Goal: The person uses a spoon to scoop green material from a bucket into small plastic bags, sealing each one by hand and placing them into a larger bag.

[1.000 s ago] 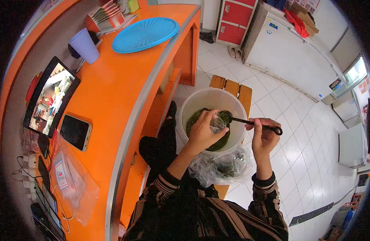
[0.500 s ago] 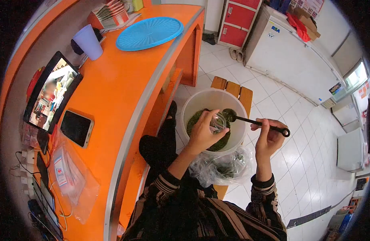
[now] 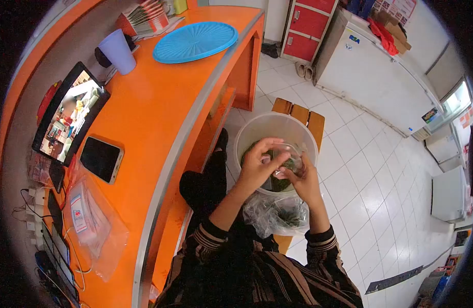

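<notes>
A small clear plastic cup [image 3: 294,158] is held above a white bucket [image 3: 240,134] with chopped green leaves [image 3: 280,183] inside. My left hand [image 3: 259,164] curls round the cup's left side. From the right, my right hand [image 3: 304,179] grips the same cup, fingers at its far side and thumb near the other thumb. The black ladle does not show; my hands cover part of the bucket. Against the bucket's near side lies a clear plastic bag [image 3: 277,213] with something green in it.
The bucket stands on a wooden slatted bench [image 3: 315,123]. To the left, an orange counter [image 3: 149,108] bears a blue lid [image 3: 195,42], a purple cup [image 3: 117,51], a phone [image 3: 101,159], a screen [image 3: 71,115] and plastic packets [image 3: 90,220]. A white freezer [image 3: 370,77] stands behind.
My right hand has let go of the black ladle and moved left onto the clear cup. My left hand still holds the cup over the bucket. The view has shifted slightly.
</notes>
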{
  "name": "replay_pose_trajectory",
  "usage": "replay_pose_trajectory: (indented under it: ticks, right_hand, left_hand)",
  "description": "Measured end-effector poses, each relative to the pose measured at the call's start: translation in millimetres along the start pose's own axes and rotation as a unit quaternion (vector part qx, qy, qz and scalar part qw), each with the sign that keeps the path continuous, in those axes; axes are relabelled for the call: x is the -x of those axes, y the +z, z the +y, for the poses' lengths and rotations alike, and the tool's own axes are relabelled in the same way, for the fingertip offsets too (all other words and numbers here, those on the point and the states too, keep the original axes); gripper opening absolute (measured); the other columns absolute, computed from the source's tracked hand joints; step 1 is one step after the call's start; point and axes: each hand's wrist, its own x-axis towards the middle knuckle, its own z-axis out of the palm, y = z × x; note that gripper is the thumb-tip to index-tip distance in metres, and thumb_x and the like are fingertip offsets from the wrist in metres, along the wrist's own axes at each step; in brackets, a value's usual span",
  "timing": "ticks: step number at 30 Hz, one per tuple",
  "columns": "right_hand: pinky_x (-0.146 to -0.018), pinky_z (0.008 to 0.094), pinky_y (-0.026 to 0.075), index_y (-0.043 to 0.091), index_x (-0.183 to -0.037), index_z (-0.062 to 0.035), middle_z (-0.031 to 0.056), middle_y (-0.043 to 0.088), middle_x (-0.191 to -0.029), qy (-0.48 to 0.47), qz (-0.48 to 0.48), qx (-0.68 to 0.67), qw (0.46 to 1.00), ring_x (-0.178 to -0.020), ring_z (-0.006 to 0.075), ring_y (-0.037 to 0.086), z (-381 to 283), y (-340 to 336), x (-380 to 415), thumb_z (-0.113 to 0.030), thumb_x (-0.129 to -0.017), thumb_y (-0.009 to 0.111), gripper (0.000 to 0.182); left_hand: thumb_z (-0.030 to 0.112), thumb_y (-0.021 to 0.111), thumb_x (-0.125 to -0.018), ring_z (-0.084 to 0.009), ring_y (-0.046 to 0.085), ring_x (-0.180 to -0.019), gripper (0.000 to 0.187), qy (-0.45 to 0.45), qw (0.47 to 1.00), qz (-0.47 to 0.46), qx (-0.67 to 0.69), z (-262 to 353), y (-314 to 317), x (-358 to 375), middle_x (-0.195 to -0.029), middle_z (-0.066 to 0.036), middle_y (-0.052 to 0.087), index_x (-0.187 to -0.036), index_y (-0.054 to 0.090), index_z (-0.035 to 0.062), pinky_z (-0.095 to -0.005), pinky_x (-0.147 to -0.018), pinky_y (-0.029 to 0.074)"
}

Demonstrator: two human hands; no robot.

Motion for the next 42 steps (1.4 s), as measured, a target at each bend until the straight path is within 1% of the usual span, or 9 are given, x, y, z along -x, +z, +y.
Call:
replay_pose_trajectory:
  ticks: [7, 9, 16, 18, 23, 25, 29, 34, 42]
  right_hand:
    - [-0.076, 0.0312, 0.056, 0.035, -0.130, -0.0022, 0.0151, 0.061, -0.102, 0.068, -0.076, -0.167, 0.981, -0.090, 0.0227, 0.064, -24.3, 4.3, 4.9, 0.008, -0.082, 0.059, 0.054]
    - [-0.080, 0.0315, 0.055, 0.034, -0.131, -0.0028, 0.0142, 0.061, -0.102, 0.089, -0.086, -0.170, 0.978, -0.094, 0.0221, 0.063, -27.6, 10.7, 5.8, 0.008, -0.082, 0.059, 0.057]
    - [-0.079, 0.0265, 0.044, 0.057, -0.110, 0.0030, 0.0091, 0.061, -0.094, -0.115, 0.052, 0.101, 0.987, -0.089, 0.0163, 0.057, -33.2, 7.7, 4.1, -0.008, -0.090, 0.056, 0.023]
    - [-0.077, 0.0256, 0.043, 0.064, -0.096, 0.0051, 0.0084, 0.060, -0.092, -0.156, 0.103, 0.087, 0.979, -0.086, 0.0157, 0.056, -37.9, 8.2, 1.6, -0.010, -0.091, 0.054, 0.019]
    - [-0.075, 0.0246, 0.041, 0.063, -0.095, 0.0053, 0.0074, 0.058, -0.093, -0.146, 0.132, 0.008, 0.980, -0.085, 0.0154, 0.054, -47.5, 9.6, 0.7, -0.011, -0.093, 0.052, 0.020]
    - [-0.069, 0.0230, 0.042, 0.064, -0.095, 0.0053, 0.0061, 0.056, -0.089, -0.178, 0.112, 0.089, 0.974, -0.078, 0.0128, 0.053, -48.1, 4.5, 0.6, -0.012, -0.093, 0.052, 0.021]
    - [-0.061, 0.0225, 0.043, 0.064, -0.094, 0.0047, 0.0052, 0.053, -0.084, -0.099, 0.093, 0.036, 0.990, -0.071, 0.0108, 0.053, -53.8, 3.9, 4.9, -0.011, -0.091, 0.055, 0.019]
    - [-0.057, 0.0252, 0.043, 0.064, -0.100, 0.0042, 0.0053, 0.052, -0.082, -0.104, 0.087, 0.078, 0.988, -0.067, 0.0119, 0.053, -55.7, 27.9, 9.0, -0.007, -0.087, 0.060, 0.018]
    - [-0.061, 0.0280, 0.043, 0.063, -0.106, 0.0012, 0.0103, 0.052, -0.080, -0.170, 0.017, 0.191, 0.967, -0.068, 0.0192, 0.053, -48.2, 41.8, 5.2, -0.008, -0.084, 0.062, 0.024]
  left_hand:
    - [0.015, 0.058, -0.090, -0.0083, 0.060, -0.083, 0.019, 0.014, 1.000, 0.005, -0.018, 35.3, -5.6, 2.4, -0.087, -0.005, 0.067, -0.097, 0.064, -0.0017, -0.0233, -0.076, 0.047]
    - [0.015, 0.059, -0.090, -0.0084, 0.060, -0.083, 0.018, -0.001, 0.995, 0.094, 0.024, 38.3, -2.7, 4.6, -0.088, -0.005, 0.067, -0.096, 0.064, -0.0019, -0.0229, -0.076, 0.047]
    - [0.013, 0.058, -0.090, -0.0088, 0.060, -0.082, 0.016, 0.023, 0.997, 0.071, -0.020, 39.5, -1.4, 11.1, -0.088, -0.006, 0.066, -0.094, 0.063, -0.0015, -0.0230, -0.074, 0.047]
    - [0.017, 0.064, -0.087, -0.0085, 0.059, -0.081, 0.021, 0.035, 0.999, 0.027, 0.019, 36.1, 0.2, 11.9, -0.089, -0.007, 0.066, -0.099, 0.059, 0.0003, -0.0233, -0.072, 0.047]
    - [0.022, 0.077, -0.075, -0.0112, 0.060, -0.081, 0.048, 0.046, 0.998, -0.024, -0.039, 15.9, 1.1, 20.2, -0.090, -0.010, 0.065, -0.108, 0.048, 0.0024, -0.0237, -0.068, 0.047]
    - [0.019, 0.078, -0.073, -0.0160, 0.060, -0.090, 0.054, -0.090, 0.979, -0.125, -0.133, 13.6, -9.3, 23.1, -0.094, -0.011, 0.064, -0.112, 0.046, 0.0017, -0.0267, -0.070, 0.050]
    - [0.019, 0.077, -0.072, -0.0191, 0.058, -0.100, 0.059, -0.084, 0.979, -0.138, -0.121, 15.7, -19.7, 27.5, -0.100, -0.012, 0.061, -0.117, 0.043, 0.0031, -0.0299, -0.071, 0.052]
    - [0.020, 0.080, -0.066, -0.0280, 0.054, -0.109, 0.074, 0.133, 0.947, 0.021, -0.291, 24.5, -6.5, 35.3, -0.116, -0.018, 0.050, -0.126, 0.040, 0.0047, -0.0350, -0.079, 0.050]
    - [0.011, 0.074, -0.070, -0.0263, 0.053, -0.104, 0.069, 0.117, 0.967, 0.068, -0.214, 9.9, -15.6, 36.4, -0.112, -0.017, 0.049, -0.127, 0.036, 0.0038, -0.0348, -0.082, 0.047]
